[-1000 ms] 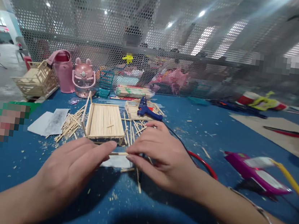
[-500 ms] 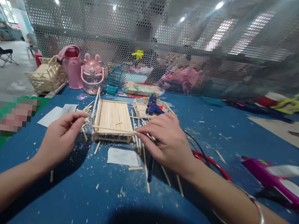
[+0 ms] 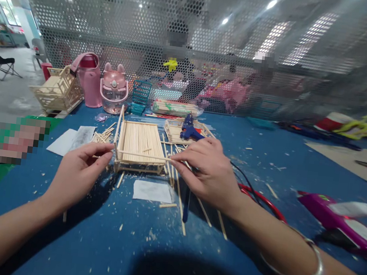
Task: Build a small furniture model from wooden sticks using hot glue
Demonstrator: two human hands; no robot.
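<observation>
A small frame of pale wooden sticks [image 3: 139, 139], with a slatted floor, stands on the blue table. My right hand [image 3: 211, 172] pinches the right end of a thin wooden stick [image 3: 144, 155] that lies level across the frame's front. My left hand [image 3: 81, 169] is at the front left corner, thumb and forefinger closed about the upright stick [image 3: 117, 134] there. Below my right palm shows a dark blue rod-like handle [image 3: 186, 207]; whether the hand holds it is unclear. Just behind this hand rests a blue glue gun [image 3: 191, 131].
Loose sticks [image 3: 179, 199] and shavings litter the table [image 3: 90, 242]. White paper [image 3: 152, 191] lies in front of the frame. Behind stand a pink bottle [image 3: 90, 81], an eared jug [image 3: 113, 89] and a perforated metal screen [image 3: 203, 33]. A purple tool [image 3: 334, 218] lies right.
My left hand has moved right, to the frame's corner and its upright stick. My right hand keeps its pinch on the level stick, whose left end now sits closer to the corner.
</observation>
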